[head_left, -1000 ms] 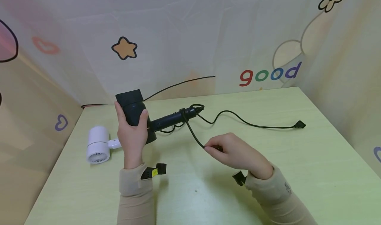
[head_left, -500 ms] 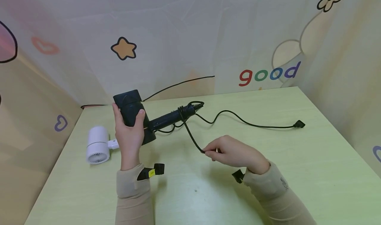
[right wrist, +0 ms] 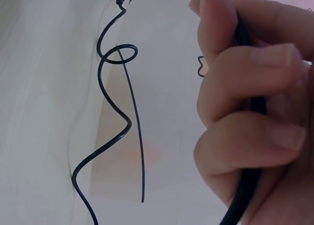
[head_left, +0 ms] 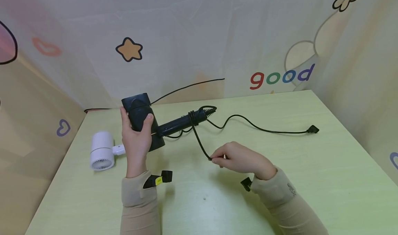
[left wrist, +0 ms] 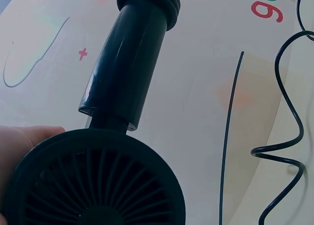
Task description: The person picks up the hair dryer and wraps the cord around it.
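Note:
My left hand [head_left: 135, 140] grips a black hair dryer [head_left: 140, 118] by its body, thumb on the near side. The handle [head_left: 174, 125] points right and slightly up, with cord looped round its end. In the left wrist view, the round intake grille [left wrist: 105, 185] faces the camera, below the handle. My right hand [head_left: 240, 159] pinches the cord [head_left: 199, 144], which slopes down from the handle to the fingertips. The right wrist view shows curled fingers [right wrist: 245, 141] wrapped round that cord.
A white hair dryer [head_left: 102, 151] stands left of my left hand, its handle partly hidden behind that wrist. A thin black cord [head_left: 264, 129] winds right across the table [head_left: 311, 179] to a plug [head_left: 312, 129]. A printed curtain [head_left: 186, 38] hangs behind the table's back edge.
My right hand has shifted slightly left with the cord, which now bows a little more. The black hair dryer dipped slightly left and came back. The white hair dryer has stayed put.

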A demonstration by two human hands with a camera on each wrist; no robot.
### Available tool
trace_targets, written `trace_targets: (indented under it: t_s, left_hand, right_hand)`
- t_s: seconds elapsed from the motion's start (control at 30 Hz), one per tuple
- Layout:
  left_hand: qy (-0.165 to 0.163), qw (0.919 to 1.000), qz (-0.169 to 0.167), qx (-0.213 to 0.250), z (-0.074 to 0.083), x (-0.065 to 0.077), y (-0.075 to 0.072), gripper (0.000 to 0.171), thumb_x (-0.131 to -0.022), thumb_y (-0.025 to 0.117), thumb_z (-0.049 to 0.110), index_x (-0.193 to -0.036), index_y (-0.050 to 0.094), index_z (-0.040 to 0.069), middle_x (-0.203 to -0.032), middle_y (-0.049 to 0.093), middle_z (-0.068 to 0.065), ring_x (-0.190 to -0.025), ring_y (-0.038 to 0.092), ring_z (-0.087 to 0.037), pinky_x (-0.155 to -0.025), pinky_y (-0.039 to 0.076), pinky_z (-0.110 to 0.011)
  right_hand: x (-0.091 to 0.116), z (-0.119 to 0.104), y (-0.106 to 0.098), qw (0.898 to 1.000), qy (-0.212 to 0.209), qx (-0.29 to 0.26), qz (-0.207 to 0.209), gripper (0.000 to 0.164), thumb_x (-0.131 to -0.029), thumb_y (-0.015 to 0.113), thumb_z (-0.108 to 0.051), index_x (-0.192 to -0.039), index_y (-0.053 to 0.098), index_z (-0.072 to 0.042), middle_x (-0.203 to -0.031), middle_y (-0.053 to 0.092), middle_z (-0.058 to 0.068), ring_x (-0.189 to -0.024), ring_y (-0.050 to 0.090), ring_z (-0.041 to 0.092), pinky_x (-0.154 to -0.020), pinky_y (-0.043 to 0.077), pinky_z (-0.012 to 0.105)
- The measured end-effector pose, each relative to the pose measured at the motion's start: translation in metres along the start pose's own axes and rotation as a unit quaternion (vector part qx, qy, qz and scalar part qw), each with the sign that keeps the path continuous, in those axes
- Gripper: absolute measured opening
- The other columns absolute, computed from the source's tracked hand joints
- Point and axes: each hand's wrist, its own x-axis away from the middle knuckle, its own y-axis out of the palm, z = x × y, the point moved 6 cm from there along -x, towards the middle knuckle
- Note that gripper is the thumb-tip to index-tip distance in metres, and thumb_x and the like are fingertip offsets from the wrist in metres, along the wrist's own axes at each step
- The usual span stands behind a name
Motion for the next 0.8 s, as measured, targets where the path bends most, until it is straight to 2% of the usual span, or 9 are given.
trace_targets:
  t_s: [0.2, 0.57, 0.67, 0.8]
  left_hand:
    - [-0.003, 0.9999, -0.011, 0.000, 0.001, 0.001, 0.001, 0.084, -0.085, 0.063, 0.049, -0.148, 0.007, 0.044, -0.157, 0.011, 0.016, -0.145, 0.015, -0.012, -0.114, 0.024, -0.045]
    - [-0.017, 0.9986, -0.037, 0.035, 0.004, 0.003, 0.007, 0.085, -0.086, 0.065, 0.044, -0.148, 0.007, 0.045, -0.157, 0.011, 0.013, -0.144, 0.015, -0.013, -0.112, 0.030, -0.043]
    - [-0.020, 0.9982, -0.040, 0.039, 0.004, 0.004, 0.007, 0.084, -0.086, 0.065, 0.043, -0.148, 0.008, 0.045, -0.158, 0.011, 0.012, -0.144, 0.019, -0.015, -0.110, 0.032, -0.045]
    - [-0.020, 0.9978, -0.047, 0.043, 0.005, 0.004, 0.008, 0.084, -0.086, 0.065, 0.043, -0.148, 0.008, 0.044, -0.158, 0.012, 0.008, -0.139, 0.032, -0.020, -0.108, 0.035, -0.047]
  right_hand:
    - [-0.003, 0.003, 0.002, 1.000, 0.018, 0.005, 0.007, 0.022, -0.094, 0.058, -0.015, -0.107, 0.071, -0.004, -0.093, 0.071, 0.006, -0.068, 0.057, 0.004, -0.065, 0.047, 0.021]
    - [-0.009, 0.009, 0.006, 0.999, 0.037, 0.019, 0.027, 0.022, -0.094, 0.058, -0.018, -0.105, 0.071, -0.005, -0.083, 0.069, 0.004, -0.064, 0.053, 0.006, -0.063, 0.046, 0.022]
    - [-0.009, 0.012, 0.006, 0.998, 0.043, 0.023, 0.034, 0.022, -0.094, 0.058, -0.019, -0.105, 0.071, -0.005, -0.083, 0.069, 0.003, -0.064, 0.053, 0.005, -0.063, 0.046, 0.022]
    - [-0.010, 0.014, 0.006, 0.997, 0.056, 0.024, 0.042, 0.022, -0.094, 0.058, -0.020, -0.105, 0.071, -0.006, -0.086, 0.070, 0.003, -0.064, 0.053, 0.006, -0.062, 0.046, 0.023]
